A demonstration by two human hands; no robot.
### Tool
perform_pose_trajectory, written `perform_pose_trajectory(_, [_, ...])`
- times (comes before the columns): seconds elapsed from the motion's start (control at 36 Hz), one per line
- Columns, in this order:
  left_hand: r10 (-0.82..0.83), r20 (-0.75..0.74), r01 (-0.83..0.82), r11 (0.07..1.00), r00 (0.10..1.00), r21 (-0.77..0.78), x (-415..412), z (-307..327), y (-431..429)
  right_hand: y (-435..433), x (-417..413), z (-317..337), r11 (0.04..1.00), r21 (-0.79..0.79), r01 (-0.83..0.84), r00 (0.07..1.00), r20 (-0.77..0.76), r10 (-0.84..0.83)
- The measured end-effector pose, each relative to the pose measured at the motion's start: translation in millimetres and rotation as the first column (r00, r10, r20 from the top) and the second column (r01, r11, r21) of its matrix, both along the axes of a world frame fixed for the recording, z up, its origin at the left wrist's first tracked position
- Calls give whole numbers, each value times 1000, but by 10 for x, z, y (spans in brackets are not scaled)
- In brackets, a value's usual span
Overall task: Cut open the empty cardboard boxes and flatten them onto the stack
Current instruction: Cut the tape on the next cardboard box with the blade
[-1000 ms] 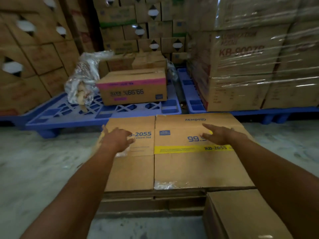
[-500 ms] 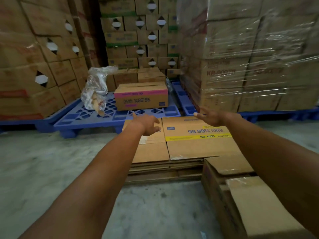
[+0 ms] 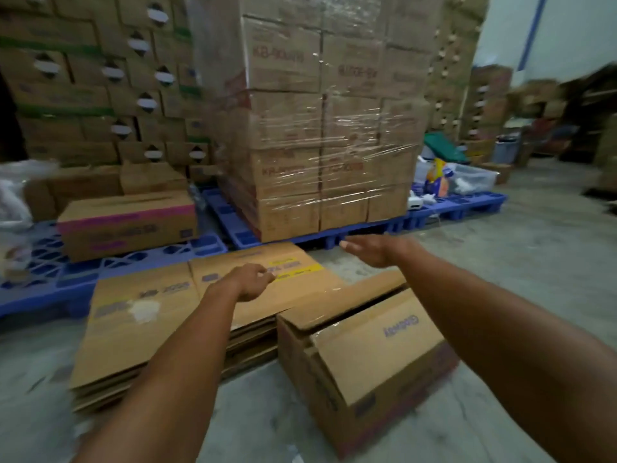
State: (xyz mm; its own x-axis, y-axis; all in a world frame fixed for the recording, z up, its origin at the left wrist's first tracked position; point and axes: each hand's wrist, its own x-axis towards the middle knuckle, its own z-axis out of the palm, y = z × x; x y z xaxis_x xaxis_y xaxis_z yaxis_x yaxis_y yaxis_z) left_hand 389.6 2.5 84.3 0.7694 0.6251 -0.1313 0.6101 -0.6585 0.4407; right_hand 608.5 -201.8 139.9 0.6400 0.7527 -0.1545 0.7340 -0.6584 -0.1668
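A stack of flattened cardboard boxes (image 3: 140, 332) lies on the concrete floor, its top sheet bearing a yellow stripe and blue print. Right of it stands an unflattened cardboard box (image 3: 367, 365) with its top flaps loose and taped. My left hand (image 3: 250, 282) hovers over the far part of the stack, fingers curled loosely, holding nothing. My right hand (image 3: 374, 250) is stretched out flat above the floor beyond the standing box, fingers apart and empty. No cutting tool is visible.
Blue plastic pallets (image 3: 450, 212) line the back. One carries a tall shrink-wrapped load of cartons (image 3: 320, 128), another a pink-striped box (image 3: 130, 225) and crumpled plastic wrap (image 3: 13, 202). Stacked cartons fill the left wall. Bare concrete floor (image 3: 534, 262) opens to the right.
The view has swung right and down. Both hands have lifted off the top flattened sheet and drifted right. The standing box is now in full view.
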Motion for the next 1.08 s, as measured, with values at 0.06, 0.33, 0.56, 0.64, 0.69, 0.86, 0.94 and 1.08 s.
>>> perform_pose_trajectory(0.06, [-18,31,20,998,999,-67,216,-69,-101,-155,236,-113,999,13,30,1000,-7,-30])
perform_pose_trajectory(0.33, [47,-12,-49,988,999,-147,1260,-697,-640,-634,1283,-1057,994,-49,98,995,4,-98])
perform_pose_trajectory(0.56, [232,158,-258,952,960,163,1513,-1558,-907,-733,2067,-1591,983,-90,160,985,-49,-164])
perform_pose_trajectory(0.64, [218,232,-280,918,948,280,1490,-1792,-903,-724,2268,-1787,986,-53,161,978,-123,-166])
perform_pose_trajectory(0.69, [230,293,-324,889,928,325,1507,-1917,-903,-734,2366,-1879,992,-43,119,981,-147,-124])
perform_pose_trajectory(0.86, [676,271,-698,716,686,-20,1375,-1967,-854,-773,2682,-2019,981,-20,194,957,-216,-194])
perform_pose_trajectory(0.94, [802,-111,-734,470,587,-490,1137,-1938,-818,-801,2713,-2106,952,10,307,921,-255,-294])
perform_pose_trajectory(1.08, [551,-213,-482,405,807,-777,951,-1802,-810,-899,2659,-2034,938,15,345,920,-203,-335])
